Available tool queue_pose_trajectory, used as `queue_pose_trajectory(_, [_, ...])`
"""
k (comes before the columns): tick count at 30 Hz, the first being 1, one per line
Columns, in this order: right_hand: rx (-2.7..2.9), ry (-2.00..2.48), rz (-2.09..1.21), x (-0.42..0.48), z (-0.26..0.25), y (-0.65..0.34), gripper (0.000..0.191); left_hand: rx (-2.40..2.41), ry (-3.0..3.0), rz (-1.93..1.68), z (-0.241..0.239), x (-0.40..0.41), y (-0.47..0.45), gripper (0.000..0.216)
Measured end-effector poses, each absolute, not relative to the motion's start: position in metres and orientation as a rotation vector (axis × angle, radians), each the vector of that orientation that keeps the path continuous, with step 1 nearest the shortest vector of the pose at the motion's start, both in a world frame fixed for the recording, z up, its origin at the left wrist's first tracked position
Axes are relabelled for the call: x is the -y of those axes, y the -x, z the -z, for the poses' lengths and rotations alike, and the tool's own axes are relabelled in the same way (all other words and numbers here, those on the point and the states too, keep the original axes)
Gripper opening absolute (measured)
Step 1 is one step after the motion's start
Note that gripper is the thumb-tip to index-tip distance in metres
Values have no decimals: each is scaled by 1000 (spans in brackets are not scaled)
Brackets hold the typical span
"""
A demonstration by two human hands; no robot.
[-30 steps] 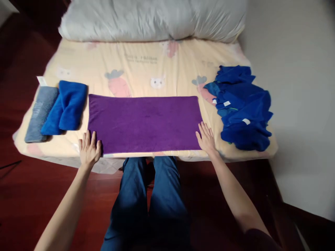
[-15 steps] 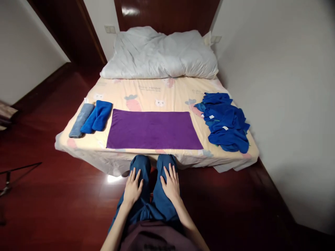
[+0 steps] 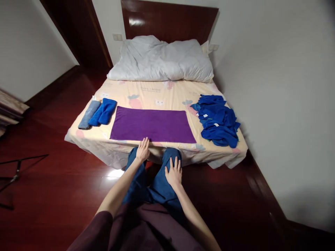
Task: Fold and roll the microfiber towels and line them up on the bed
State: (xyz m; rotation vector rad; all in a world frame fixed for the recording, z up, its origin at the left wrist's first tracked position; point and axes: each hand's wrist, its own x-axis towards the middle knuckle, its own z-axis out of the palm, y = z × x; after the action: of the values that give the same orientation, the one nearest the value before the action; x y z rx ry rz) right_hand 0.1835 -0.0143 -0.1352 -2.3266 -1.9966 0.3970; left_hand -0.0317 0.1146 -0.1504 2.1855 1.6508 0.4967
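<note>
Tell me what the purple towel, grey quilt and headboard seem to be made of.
Purple towel: probably microfibre or cotton, matte; its surface looks even, without shine.
Grey quilt: likely padded cotton or polyester, faint sheen; puffy with soft creases.
Headboard: probably varnished wood or veneer, glossy; it shows a bright reflection.

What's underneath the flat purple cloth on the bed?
The purple cloth lies on a cream patterned sheet, which shows around its edges. The print directly beneath, or anything hidden there, is covered and can't be seen.
</note>
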Motion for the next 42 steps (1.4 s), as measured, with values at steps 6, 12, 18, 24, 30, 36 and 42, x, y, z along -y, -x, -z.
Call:
queue_pose_trajectory(6, [1906, 2377, -346, 16, 135, -199, 68, -1678, -1886, -598, 172, -101, 13, 78])
queue_pose_trajectory(12, [1867, 2362, -377, 14, 140, -199, 69, -1367, -1200, -724, 198, -69, -8, 43])
queue_pose_trajectory(18, [1874, 2347, -420, 1, 138, -189, 70, -1180, -707, -965, 205, -79, -10, 51])
queue_pose_trajectory(24, [1909, 2377, -452, -10, 140, -181, 69, -884, -286, -1208, 194, -112, -12, 46])
queue_pose_trajectory(30, [1913, 2385, -450, -15, 142, -182, 68, -821, -234, -1252, 191, -125, -23, 32])
queue_pose_trajectory(36, [1952, 2358, -425, -22, 147, -186, 66, -838, -72, -1300, 182, -139, -30, 20])
queue_pose_trajectory(42, [2171, 2020, -747, -131, 106, -224, 41, -930, 39, -1279, 184, -159, -38, 24])
